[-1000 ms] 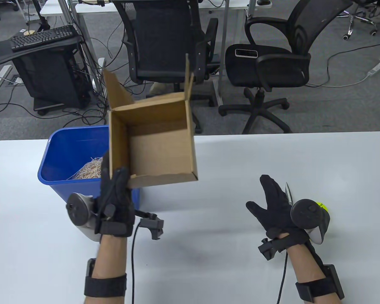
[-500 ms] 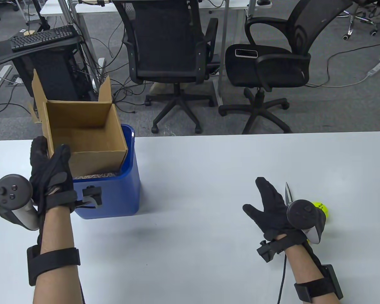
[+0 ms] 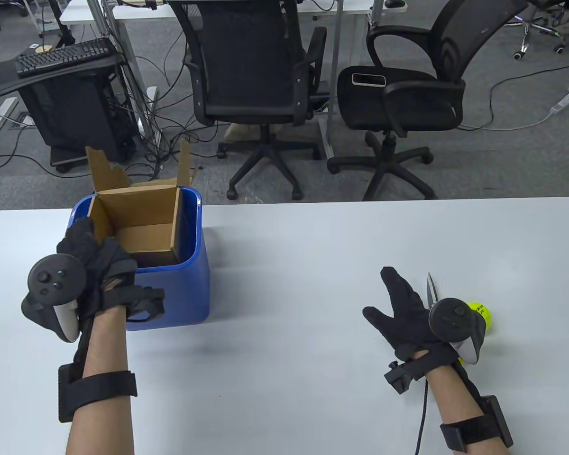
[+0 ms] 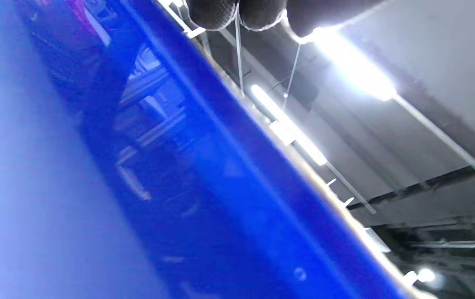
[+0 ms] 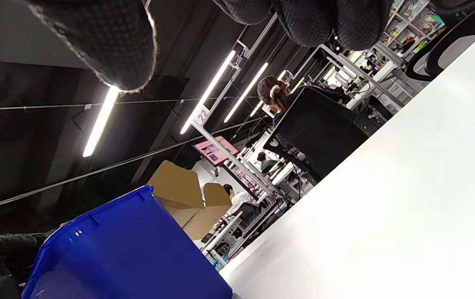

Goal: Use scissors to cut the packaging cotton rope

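An open cardboard box [image 3: 140, 213] stands inside the blue bin [image 3: 189, 289] at the table's left. My left hand [image 3: 92, 253] grips the box's near-left wall at the bin's rim. The cotton rope is hidden under the box. My right hand [image 3: 400, 303] rests flat on the table at the right, fingers spread, holding nothing. The scissors [image 3: 431, 289] lie just right of it, blade tip showing, with a yellow-green handle [image 3: 480, 313] behind the tracker. The right wrist view shows the bin [image 5: 129, 257] and the box flaps [image 5: 185, 199].
The bin's blue wall [image 4: 158, 166] fills the left wrist view. The white table [image 3: 303, 303] ends at its far edge, with two office chairs [image 3: 261, 85] on the floor beyond it.
My left hand swung the cardboard box from mid-air over the table leftward and lowered it into the blue bin, covering the rope. My right hand stayed on the table.
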`<state>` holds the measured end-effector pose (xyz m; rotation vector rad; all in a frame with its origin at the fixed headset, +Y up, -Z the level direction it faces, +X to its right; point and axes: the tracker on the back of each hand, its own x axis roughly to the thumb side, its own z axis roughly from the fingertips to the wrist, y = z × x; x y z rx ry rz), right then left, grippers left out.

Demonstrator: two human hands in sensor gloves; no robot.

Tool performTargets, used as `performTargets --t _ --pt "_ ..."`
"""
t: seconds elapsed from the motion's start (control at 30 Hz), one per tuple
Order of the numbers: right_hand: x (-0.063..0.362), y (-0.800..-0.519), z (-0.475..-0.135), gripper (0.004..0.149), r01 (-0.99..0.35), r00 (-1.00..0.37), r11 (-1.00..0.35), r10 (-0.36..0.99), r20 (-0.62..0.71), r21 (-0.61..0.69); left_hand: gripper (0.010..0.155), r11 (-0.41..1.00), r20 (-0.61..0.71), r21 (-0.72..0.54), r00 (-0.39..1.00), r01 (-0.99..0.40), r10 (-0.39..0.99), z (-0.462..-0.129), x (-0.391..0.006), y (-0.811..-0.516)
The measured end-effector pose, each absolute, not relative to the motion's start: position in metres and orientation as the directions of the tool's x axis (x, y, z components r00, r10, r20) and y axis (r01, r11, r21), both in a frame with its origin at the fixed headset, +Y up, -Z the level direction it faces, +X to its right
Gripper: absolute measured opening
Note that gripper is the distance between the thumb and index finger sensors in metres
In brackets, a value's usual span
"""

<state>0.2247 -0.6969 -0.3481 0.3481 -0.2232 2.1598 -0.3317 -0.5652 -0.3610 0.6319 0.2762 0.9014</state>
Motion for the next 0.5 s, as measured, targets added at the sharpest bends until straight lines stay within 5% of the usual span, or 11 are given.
performTargets --t 0.17,0.27,0.4,0.5 --pt "0.223 -0.695 -0.348 0.089 -0.820 -0.545 -0.572 0.762 0.348 -0.032 0.071 0.443 0.347 0.521 0.655 -0.730 0.671 -0.348 -0.282 -0.541" --pt "0.222 -0.692 -0.346 0.089 -0.821 -0.542 -0.570 0.758 0.363 -0.035 0.075 0.510 0.510 0.345 0.614 -0.788 0.602 -0.336 -0.228 -0.537" --pt "0.220 -0.687 -0.343 0.090 -0.820 -0.541 -0.571 0.748 0.385 -0.041 0.077 0.505 0.622 0.075 0.436 -0.860 0.650 -0.331 -0.163 -0.570" --pt "0.216 -0.684 -0.341 0.090 -0.819 -0.537 -0.573 0.742 0.402 -0.037 0.077 0.544 0.614 -0.004 0.427 -0.839 0.663 -0.330 -0.129 -0.611"
